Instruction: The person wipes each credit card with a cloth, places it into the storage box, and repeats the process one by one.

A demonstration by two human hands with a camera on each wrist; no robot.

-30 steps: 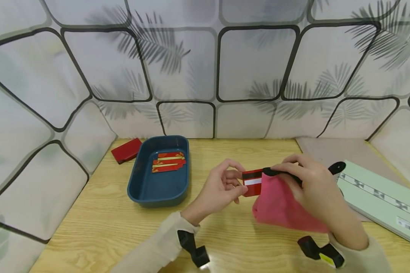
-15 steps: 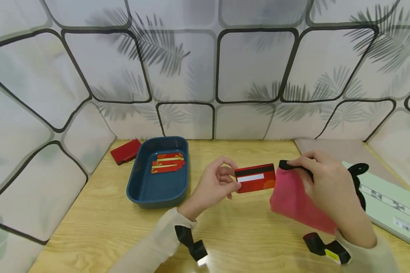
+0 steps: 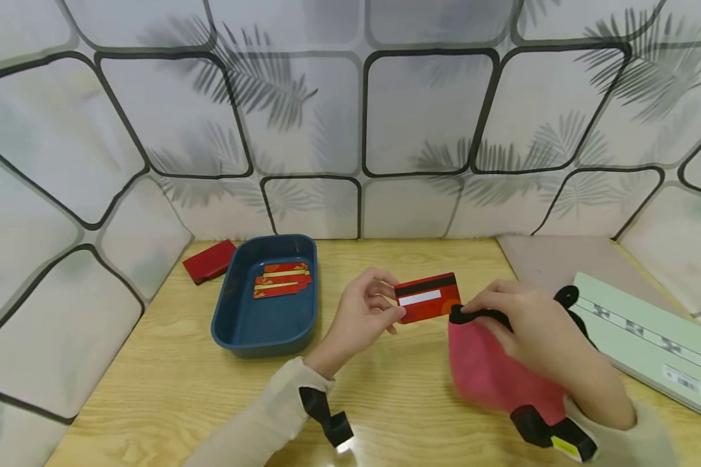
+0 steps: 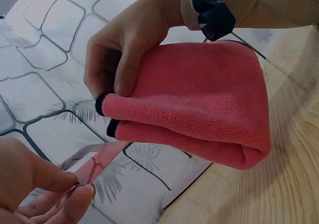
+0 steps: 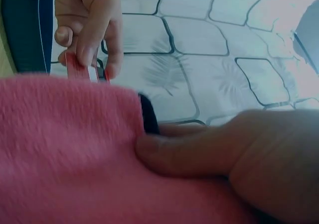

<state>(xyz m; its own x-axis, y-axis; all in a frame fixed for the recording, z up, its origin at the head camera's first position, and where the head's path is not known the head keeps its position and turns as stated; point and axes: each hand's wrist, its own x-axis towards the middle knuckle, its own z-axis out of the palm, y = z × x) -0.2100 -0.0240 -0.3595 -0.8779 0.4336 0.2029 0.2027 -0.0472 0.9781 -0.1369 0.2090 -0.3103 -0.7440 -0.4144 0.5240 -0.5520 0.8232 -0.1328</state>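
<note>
Between thumb and fingers, my left hand (image 3: 359, 318) pinches a red bank card (image 3: 429, 305) by its left end, its black stripe and white strip facing me. A folded pink cloth (image 3: 491, 370) with black edging hangs from my right hand (image 3: 540, 337), which grips it by the top edge. In the head view the card's right end is close to the cloth's black edge; whether they touch I cannot tell. The left wrist view shows the cloth (image 4: 199, 89) in fuzzy folded layers. In the right wrist view, the cloth (image 5: 65, 144) covers much of the card's lower part.
A blue tray (image 3: 263, 327) at left holds several red and gold cards (image 3: 283, 280). Behind its left side lies a dark red wallet-like item (image 3: 209, 261). At right, a pale green notebook-like slab (image 3: 648, 344) lies partly on a grey-brown board (image 3: 561, 259).
The card, earlier partly hidden by the cloth's edge, moved left and came into full view. The right hand and cloth shifted right, then back left and slightly lower.
</note>
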